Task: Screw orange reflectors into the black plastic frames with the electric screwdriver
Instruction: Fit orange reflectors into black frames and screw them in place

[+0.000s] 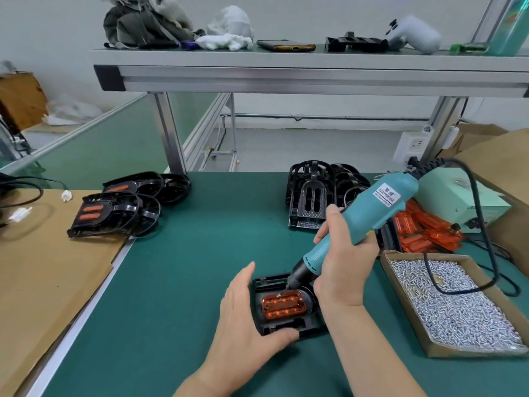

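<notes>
On the green mat (177,282), just left of the screw box (472,352), the right hand (343,265) is wrapped round the screwdriver (372,213), which leans toward the box — better stood upright. The black frame (309,325) lies flat; the left hand (246,316) braces its side away from the box, fingers straight, thumb along the near edge. The bit meets the orange reflector (283,306) — press lightly.

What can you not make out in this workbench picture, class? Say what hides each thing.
All head view.
Screw under the screwdriver tip on the reflector: too small to tell if seated.
Right side of the frame: hidden by the right hand.
Left edge of the frame: behind the left hand.
Spare reflectors: partly hidden by the screwdriver.
Teal container top right: cut off by the top edge.
</notes>
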